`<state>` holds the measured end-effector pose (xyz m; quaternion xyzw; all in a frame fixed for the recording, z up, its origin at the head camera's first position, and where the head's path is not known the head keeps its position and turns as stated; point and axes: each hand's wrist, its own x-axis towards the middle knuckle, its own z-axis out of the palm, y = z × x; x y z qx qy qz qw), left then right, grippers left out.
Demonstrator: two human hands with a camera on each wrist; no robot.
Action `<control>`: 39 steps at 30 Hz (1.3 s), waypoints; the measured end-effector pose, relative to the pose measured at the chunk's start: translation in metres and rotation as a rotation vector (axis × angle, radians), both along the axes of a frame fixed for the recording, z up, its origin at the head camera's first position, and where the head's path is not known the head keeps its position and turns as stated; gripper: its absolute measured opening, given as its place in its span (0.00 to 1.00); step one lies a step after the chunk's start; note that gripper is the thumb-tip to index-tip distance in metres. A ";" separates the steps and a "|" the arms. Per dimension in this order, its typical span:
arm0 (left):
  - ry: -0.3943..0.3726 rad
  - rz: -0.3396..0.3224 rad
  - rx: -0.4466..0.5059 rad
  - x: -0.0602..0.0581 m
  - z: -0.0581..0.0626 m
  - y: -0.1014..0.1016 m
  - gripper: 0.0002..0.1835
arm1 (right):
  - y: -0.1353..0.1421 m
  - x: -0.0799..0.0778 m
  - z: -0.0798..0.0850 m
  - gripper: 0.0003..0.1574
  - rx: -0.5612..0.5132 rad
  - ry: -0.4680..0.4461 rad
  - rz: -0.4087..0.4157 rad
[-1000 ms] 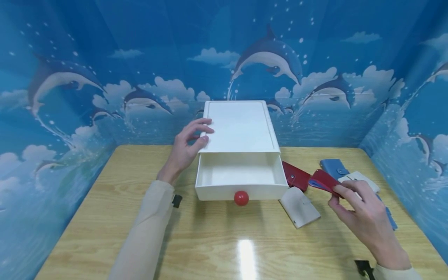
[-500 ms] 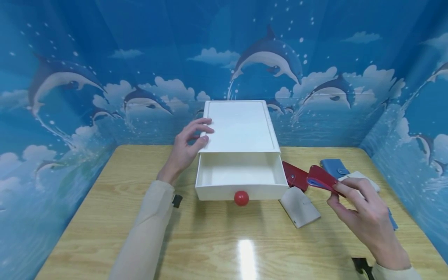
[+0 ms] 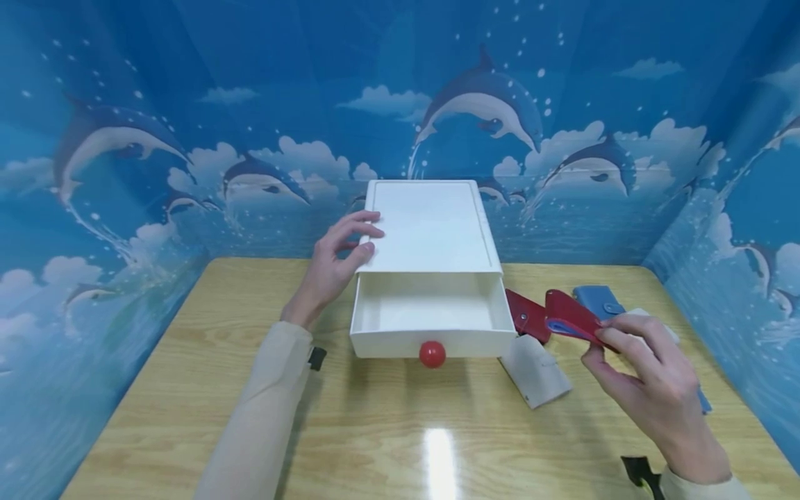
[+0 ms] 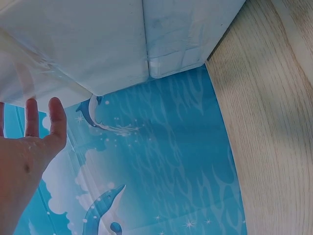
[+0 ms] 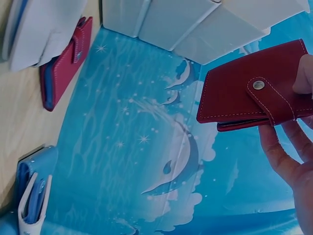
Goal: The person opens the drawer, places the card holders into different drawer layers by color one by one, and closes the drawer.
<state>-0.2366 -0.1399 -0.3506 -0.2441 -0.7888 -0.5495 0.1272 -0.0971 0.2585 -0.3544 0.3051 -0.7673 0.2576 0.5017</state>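
Note:
A white drawer box [image 3: 431, 226] stands at the back of the table, its drawer [image 3: 431, 344] pulled out and showing a bare inside. My left hand [image 3: 334, 260] rests its fingertips on the box's top left edge, with the fingers fairly straight. In my right hand [image 3: 650, 389] a red snap wallet [image 3: 571, 312] is pinched between thumb and fingers, held above the table right of the drawer. The right wrist view shows the strap and metal snap of this wallet [image 5: 252, 90]. Another red wallet [image 3: 528, 316] and a pale wallet [image 3: 534, 371] lie beside the drawer.
A blue wallet [image 3: 598, 301] and a whitish wallet [image 3: 650, 318] lie at the right, the latter partly behind my right hand. A further blue item [image 3: 704, 401] shows only its edge. A red knob [image 3: 432, 354] sticks out from the drawer front. Dolphin-printed curtains surround the table.
My right hand has shifted slightly left with the red wallet, whose free end has moved left and varied a little in tilt. The left hand and drawer stay as they were.

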 end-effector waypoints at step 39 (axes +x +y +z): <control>-0.007 0.020 -0.019 0.001 0.002 0.001 0.13 | -0.043 -0.007 0.025 0.25 -0.070 0.144 0.116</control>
